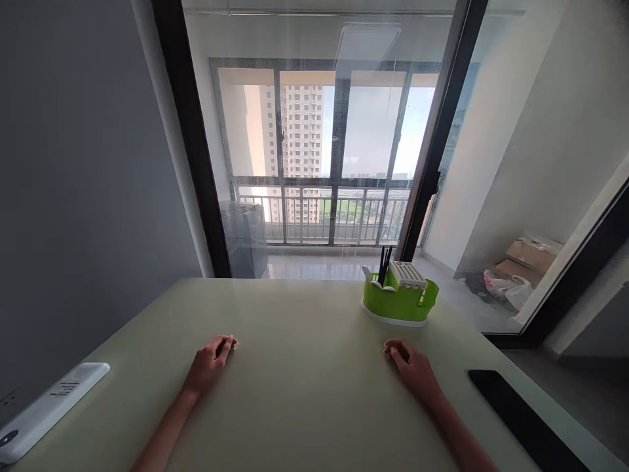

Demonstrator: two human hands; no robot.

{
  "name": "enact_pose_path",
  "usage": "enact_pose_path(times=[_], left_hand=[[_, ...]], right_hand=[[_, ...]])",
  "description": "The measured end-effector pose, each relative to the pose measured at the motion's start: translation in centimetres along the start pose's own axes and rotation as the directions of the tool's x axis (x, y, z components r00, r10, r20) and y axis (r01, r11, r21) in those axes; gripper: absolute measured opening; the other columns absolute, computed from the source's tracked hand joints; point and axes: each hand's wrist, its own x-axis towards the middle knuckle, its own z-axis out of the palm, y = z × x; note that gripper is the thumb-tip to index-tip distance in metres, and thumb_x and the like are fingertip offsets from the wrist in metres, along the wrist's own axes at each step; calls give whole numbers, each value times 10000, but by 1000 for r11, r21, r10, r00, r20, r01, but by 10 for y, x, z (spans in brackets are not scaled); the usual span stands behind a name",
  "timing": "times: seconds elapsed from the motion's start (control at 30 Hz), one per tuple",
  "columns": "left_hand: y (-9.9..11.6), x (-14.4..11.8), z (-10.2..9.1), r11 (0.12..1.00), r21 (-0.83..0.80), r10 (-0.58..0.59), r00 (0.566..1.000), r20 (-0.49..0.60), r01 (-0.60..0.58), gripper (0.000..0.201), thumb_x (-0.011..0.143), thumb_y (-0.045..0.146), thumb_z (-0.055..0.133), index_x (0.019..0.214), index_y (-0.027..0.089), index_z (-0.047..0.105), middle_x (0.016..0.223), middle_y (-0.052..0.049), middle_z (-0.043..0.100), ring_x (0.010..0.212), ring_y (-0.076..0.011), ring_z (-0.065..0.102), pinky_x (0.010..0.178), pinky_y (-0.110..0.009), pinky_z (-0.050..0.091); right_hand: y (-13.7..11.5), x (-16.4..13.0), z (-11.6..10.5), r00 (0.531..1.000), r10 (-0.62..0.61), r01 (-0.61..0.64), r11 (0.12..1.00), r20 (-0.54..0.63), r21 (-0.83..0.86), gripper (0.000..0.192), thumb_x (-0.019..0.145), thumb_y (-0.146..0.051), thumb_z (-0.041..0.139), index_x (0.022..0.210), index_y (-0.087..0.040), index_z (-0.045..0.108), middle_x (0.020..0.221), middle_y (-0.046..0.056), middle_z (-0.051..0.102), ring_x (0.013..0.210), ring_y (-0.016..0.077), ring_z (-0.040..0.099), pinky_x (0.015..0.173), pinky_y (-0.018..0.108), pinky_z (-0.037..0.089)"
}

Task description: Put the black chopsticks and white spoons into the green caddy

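My left hand (pixel 210 362) rests on the pale green tabletop (pixel 299 393), left of the middle. Its fingers are loosely curled, with the thumb near the index finger, and I see nothing held in it. On the right side my right hand (pixel 409 364) lies on the same surface in a mirrored pose, fingers bent inward and no object visible in them. Nearest to it, just beyond, stands a bright green utensil caddy (pixel 398 303) on a white base. Black chopsticks (pixel 384 265), white spoons (pixel 376 283) and a white slotted piece (pixel 407 275) are in the caddy.
A long white device, perhaps a power strip (pixel 59 400), lies along the table's left edge. At the right edge lies a flat black slab (pixel 521 416). Glass doors in a dark frame (pixel 189 131) rise behind the table. Cardboard boxes (pixel 533 255) sit on the floor beyond.
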Motion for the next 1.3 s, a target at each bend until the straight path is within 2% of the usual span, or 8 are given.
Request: enact_pose_path(times=[0.4, 0.67, 1.03, 1.3], left_hand=[[5, -1, -1, 1000, 6, 13, 1000, -10, -12, 429, 928, 537, 380, 863, 248, 690, 945, -29, 755, 863, -212, 690, 810, -263, 498], [4, 0, 0, 1000, -10, 4, 1000, -17, -4, 453, 906, 583, 392, 844, 250, 692, 949, -57, 761, 930, -245, 692, 853, -298, 506], [3, 1, 0, 1000, -5, 13, 1000, -5, -13, 456, 915, 572, 384, 862, 246, 698, 957, -51, 761, 904, -232, 689, 803, -263, 499], [-1, 2, 2, 1000, 15, 11, 1000, 3, -11, 441, 930, 564, 378, 863, 250, 680, 941, -34, 756, 883, -219, 690, 800, -255, 490]], right_hand=[[3, 1, 2, 1000, 5, -5, 1000, 11, 0, 371, 858, -482, 472, 958, -214, 708, 905, 57, 773, 826, 228, 712, 775, 315, 536], [4, 1, 0, 1000, 0, 0, 1000, 10, -3, 377, 862, -489, 471, 973, -210, 699, 931, 72, 767, 870, 250, 709, 801, 341, 534], [1, 0, 0, 1000, 0, 0, 1000, 3, -1, 366, 859, -479, 486, 965, -211, 711, 902, 57, 770, 810, 234, 710, 775, 330, 542], [-1, 0, -1, 1000, -3, 3, 1000, 10, 12, 377, 859, -491, 483, 965, -209, 708, 905, 67, 769, 842, 249, 711, 792, 342, 545]])
